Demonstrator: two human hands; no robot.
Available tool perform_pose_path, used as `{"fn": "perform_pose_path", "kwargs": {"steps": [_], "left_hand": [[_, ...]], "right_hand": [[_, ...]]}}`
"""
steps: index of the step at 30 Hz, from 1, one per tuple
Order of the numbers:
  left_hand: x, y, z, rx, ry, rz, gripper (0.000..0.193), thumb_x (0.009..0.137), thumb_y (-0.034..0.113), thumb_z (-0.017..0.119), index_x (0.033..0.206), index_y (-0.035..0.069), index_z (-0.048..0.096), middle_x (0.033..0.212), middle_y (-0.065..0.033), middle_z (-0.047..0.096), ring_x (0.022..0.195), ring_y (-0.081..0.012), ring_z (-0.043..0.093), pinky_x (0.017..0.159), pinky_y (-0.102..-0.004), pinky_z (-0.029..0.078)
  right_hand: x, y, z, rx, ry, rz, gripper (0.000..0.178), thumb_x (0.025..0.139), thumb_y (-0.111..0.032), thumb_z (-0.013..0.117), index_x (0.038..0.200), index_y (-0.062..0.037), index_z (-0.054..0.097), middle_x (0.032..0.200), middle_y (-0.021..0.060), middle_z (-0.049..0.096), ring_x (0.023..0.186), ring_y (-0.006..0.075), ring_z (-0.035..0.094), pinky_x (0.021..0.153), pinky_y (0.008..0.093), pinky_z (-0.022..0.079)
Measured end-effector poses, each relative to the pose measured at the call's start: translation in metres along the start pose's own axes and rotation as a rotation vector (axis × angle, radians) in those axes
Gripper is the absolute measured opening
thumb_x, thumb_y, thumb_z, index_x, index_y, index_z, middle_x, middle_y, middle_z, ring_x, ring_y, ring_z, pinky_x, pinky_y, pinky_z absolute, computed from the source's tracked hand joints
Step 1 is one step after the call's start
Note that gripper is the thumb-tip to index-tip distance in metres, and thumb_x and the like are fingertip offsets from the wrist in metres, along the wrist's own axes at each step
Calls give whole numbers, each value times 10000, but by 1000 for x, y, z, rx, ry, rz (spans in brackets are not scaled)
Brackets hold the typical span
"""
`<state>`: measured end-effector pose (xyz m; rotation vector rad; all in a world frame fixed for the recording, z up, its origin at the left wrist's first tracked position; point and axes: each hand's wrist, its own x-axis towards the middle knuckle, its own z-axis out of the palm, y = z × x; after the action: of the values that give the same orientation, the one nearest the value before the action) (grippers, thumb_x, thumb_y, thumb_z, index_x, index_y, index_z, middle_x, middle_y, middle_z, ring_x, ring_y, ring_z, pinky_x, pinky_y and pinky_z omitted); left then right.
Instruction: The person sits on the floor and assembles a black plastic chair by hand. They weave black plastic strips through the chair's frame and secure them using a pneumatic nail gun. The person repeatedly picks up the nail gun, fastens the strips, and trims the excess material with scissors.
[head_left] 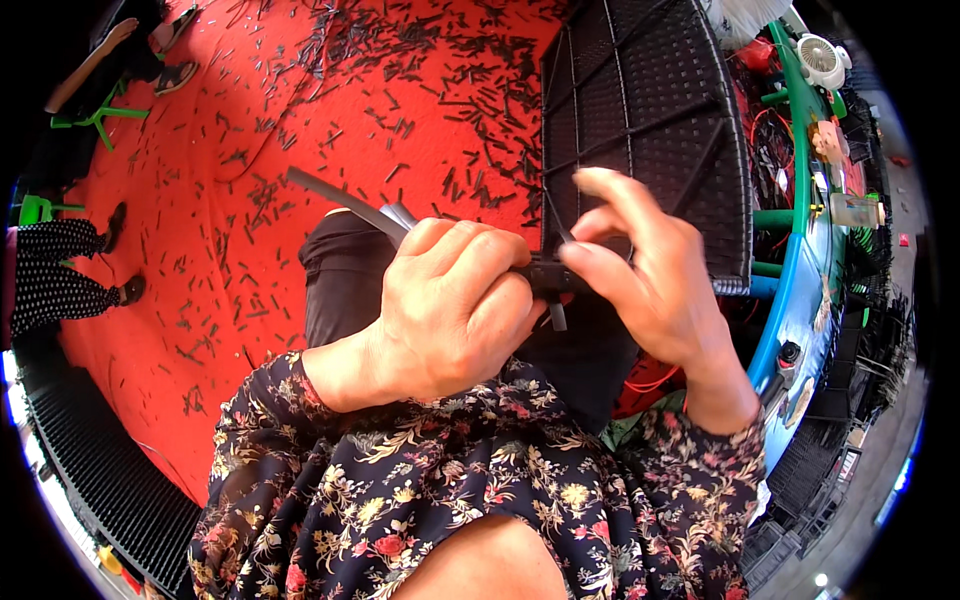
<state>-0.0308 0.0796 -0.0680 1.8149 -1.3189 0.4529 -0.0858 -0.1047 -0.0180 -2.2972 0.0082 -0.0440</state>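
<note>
My left hand [450, 300] is closed in front of my lap, gripping several flat grey strips [335, 193] whose long ends stick out past the knuckles to the upper left. From its right side comes a dark bar-like piece [548, 276], with a short grey strip end [558, 317] hanging below it. My right hand [650, 270] is beside that piece, thumb and forefinger apart and slightly blurred. The thumb tip is close to a thin dark strip end [563, 228]; I cannot tell whether they touch. My fingers hide much of the bar-like piece.
A large black woven panel [650, 110] stands just ahead to the right. Along the right runs a blue-green table edge [785, 300] with a small white fan [822, 62]. Short dark scraps litter the red floor [250, 190]. Other people's legs [65, 270] show at left, near a green stool [105, 120].
</note>
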Motion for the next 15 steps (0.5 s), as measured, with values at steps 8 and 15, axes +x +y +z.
{"fn": "perform_pose_path", "kwargs": {"steps": [8,15], "left_hand": [[-3,-2,3,17,40,-11,298,526,79,739,688,58,489,834,-101,580,658,-236,575,591,-340,432],[-3,-1,7,15,61,8,280,521,69,719,682,59,490,828,-95,582,661,-232,578,594,-338,432]], "right_hand": [[-3,-10,8,143,54,107,454,739,52,663,1163,61,502,785,26,586,765,75,551,762,220,453],[-22,0,26,383,299,60,501,761,81,636,1218,58,432,772,18,554,764,81,542,753,209,436]]}}
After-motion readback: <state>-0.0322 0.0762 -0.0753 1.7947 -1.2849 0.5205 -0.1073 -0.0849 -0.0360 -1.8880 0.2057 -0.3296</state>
